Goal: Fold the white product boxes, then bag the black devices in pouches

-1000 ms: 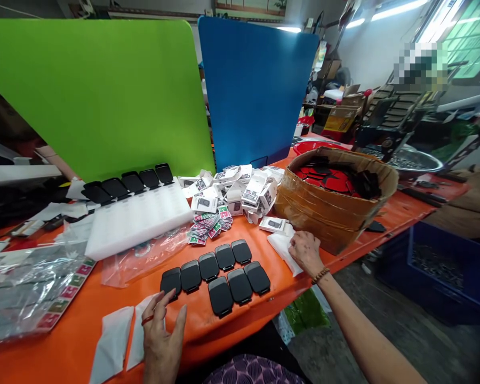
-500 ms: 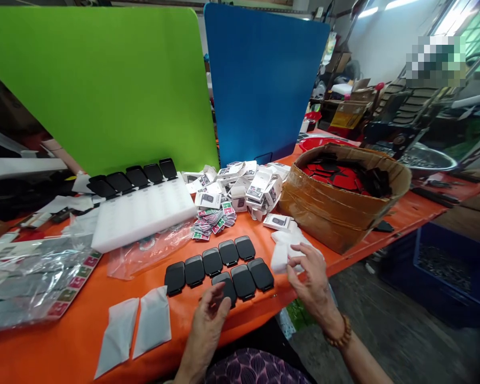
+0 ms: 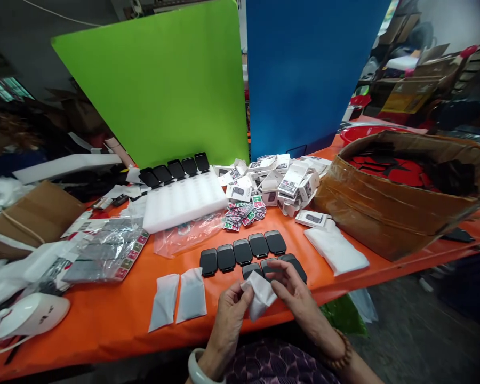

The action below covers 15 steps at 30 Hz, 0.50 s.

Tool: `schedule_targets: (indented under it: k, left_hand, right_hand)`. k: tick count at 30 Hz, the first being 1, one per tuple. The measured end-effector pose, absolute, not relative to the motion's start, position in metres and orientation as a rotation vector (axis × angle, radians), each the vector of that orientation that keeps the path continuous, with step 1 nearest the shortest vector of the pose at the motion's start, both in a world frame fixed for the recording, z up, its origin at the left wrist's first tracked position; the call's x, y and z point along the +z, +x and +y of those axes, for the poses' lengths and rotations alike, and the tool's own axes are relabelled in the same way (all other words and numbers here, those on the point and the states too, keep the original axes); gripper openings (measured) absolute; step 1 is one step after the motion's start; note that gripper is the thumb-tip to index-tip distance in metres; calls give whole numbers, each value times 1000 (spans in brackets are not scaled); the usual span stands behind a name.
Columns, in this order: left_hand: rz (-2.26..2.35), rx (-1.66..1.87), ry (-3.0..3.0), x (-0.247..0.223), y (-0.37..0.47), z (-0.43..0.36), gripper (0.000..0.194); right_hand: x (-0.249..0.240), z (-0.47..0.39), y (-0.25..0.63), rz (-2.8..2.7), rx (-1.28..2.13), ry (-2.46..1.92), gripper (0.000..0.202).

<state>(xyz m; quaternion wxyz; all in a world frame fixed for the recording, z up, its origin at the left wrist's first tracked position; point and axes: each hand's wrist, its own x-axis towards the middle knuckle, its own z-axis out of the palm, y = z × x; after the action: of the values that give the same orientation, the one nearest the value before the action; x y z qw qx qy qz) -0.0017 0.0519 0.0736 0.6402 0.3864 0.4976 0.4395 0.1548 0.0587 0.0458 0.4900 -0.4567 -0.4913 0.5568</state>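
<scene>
Near the table's front edge, a white translucent pouch (image 3: 260,298) is pinched in my left hand (image 3: 229,317), thumb on top. My right hand (image 3: 298,298) is at the pouch's right side, its thumb close to the pouch and its fingers spread over the black pads; whether it grips the pouch is unclear. Several black pads (image 3: 242,250) lie in two rows just beyond my hands, the nearer row partly covered. Two filled white pouches (image 3: 191,296) lie flat to the left. A stack of white pouches (image 3: 338,249) rests to the right.
A cardboard box (image 3: 364,213) with red and black pieces stands at the right. Small white boxes (image 3: 270,184) and printed cards (image 3: 244,212) are heaped behind the pads. A white foam block (image 3: 186,200) with black pads sits further left, before green (image 3: 164,85) and blue (image 3: 304,74) panels.
The view has turned left. My right hand has moved from the pouch stack toward my left hand, and a white pouch is now between them. My left hand has closed on it.
</scene>
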Motion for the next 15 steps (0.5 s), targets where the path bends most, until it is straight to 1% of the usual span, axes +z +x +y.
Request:
schedule_targets:
  k: [1,3,6,8,10,15]
  left_hand:
    - [1110,997,869,73,-4,51,32]
    - [1079,1003,810,72,-7,48,32]
    - [1102,1040,711,68,-11,46,42]
    - [1137,1064,684,65,-13,45,41]
    - [1168,1071,685,64,-16,45,36]
    - [1217,1072,754,65,-18,45,35]
  right_hand:
    - [46,62,153,-1135,1472,-1063,44]
    - [44,67,148,-1094,1653,-1013,49]
    - [39,70,138,-1018,1764,-1047,39]
    - [36,70,134,-926,1765,-1066,37]
    - [35,69,133,-882,1751,-1082,38]
    - [37,68,136,-1165,1591,-1165,36]
